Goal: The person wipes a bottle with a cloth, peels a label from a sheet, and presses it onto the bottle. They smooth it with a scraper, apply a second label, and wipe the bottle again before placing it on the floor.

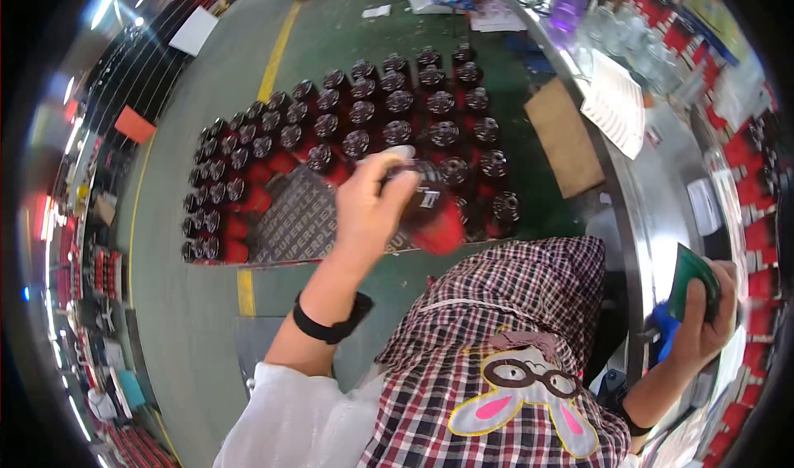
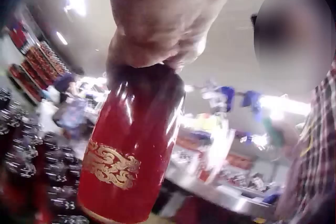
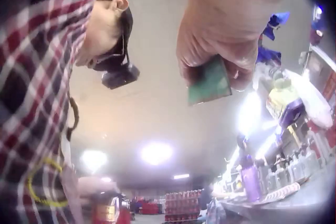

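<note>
My left hand (image 1: 364,211) grips a red glass bottle (image 1: 442,230) by its dark upper end, holding it tilted over the pallet of bottles. In the left wrist view the red bottle (image 2: 131,150) hangs below the fingers and shows a band of gold scrollwork. Its top is hidden in the hand. Over at the bench on the right, my right hand (image 1: 713,323) pinches a flat green rectangular piece (image 1: 691,279). The same green piece (image 3: 210,85) juts out from the fingers in the right wrist view.
Many dark-topped red bottles (image 1: 397,102) stand in rows on a printed cardboard sheet (image 1: 298,220). Alongside runs a metal bench (image 1: 657,195) with a paper sheet (image 1: 616,104), a purple bottle (image 1: 571,0) and clear glass bottles (image 1: 628,38). A brown cardboard piece (image 1: 564,137) lies near the bench edge.
</note>
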Action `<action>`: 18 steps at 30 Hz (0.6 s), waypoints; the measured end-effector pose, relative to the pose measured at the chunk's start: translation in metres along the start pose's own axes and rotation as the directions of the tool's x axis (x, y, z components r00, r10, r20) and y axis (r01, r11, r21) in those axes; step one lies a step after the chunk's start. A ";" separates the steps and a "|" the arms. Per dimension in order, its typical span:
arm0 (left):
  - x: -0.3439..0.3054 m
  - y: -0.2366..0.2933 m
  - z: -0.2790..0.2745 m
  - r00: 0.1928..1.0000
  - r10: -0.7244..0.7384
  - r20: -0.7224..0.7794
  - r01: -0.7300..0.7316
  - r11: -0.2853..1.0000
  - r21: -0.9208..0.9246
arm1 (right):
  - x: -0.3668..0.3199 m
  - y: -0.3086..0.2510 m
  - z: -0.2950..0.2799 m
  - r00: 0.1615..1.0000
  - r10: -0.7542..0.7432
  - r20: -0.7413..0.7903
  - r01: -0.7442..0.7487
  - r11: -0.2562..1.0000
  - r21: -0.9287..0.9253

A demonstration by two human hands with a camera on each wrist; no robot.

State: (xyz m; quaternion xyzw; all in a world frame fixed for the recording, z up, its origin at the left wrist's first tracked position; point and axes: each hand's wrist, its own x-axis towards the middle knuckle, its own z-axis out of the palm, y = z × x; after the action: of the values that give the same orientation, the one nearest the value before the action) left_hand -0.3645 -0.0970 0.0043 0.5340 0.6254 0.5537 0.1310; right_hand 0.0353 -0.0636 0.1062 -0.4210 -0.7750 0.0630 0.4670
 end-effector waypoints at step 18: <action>0.030 -0.404 -0.247 0.690 -0.183 -0.700 0.685 0.476 0.551 | 0.005 0.016 0.063 0.926 0.332 0.179 -0.221 0.863 -0.454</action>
State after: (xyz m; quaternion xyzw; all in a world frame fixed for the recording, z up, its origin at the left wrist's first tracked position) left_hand -0.7742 -0.1351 -0.2321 0.1619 0.9285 0.2942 -0.1586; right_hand -0.0051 -0.0310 0.0668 -0.6088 -0.7535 0.0120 0.2477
